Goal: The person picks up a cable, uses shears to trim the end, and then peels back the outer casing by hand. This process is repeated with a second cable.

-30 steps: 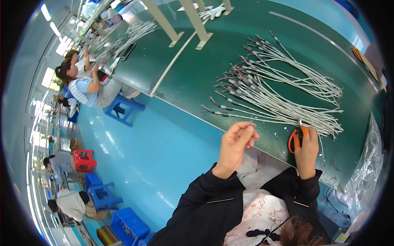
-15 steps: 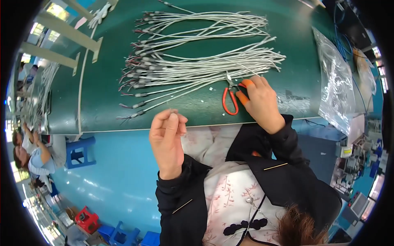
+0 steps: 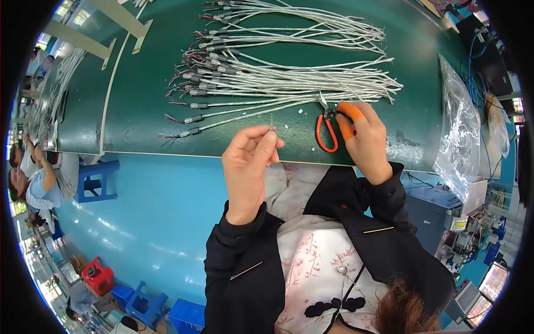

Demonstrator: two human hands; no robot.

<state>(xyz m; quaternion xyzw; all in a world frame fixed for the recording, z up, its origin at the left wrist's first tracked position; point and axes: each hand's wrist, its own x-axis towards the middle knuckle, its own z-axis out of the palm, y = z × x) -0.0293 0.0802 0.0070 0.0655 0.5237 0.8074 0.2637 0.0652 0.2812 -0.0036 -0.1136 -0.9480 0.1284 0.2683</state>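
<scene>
At my far left, seated co-workers are working with their hands in front of them, a blue stool standing just beside. A red stool is standing lower down on the blue floor. Two beige posts are standing on the green table, near a pale strip crossing it. Next, many white cables are lying side by side, their dark sleeves and bared wire ends pointing left; a second group is lying beyond them. The two nearest cables are slanting out below the bunch.

My left hand is hovering near the table edge, below the cables; I am pressing thumb and forefinger together on a thin strand, too small for me to name. A few white scraps are lying to its right. Then come the red-handled pliers, jaws pointing at the nearest cables; whether they are touching, I cannot tell. My right hand, orange covers on two fingers, is gripping them, fingers bending over the right handle. Farther right, a clear plastic bag is hanging over the table edge.
</scene>
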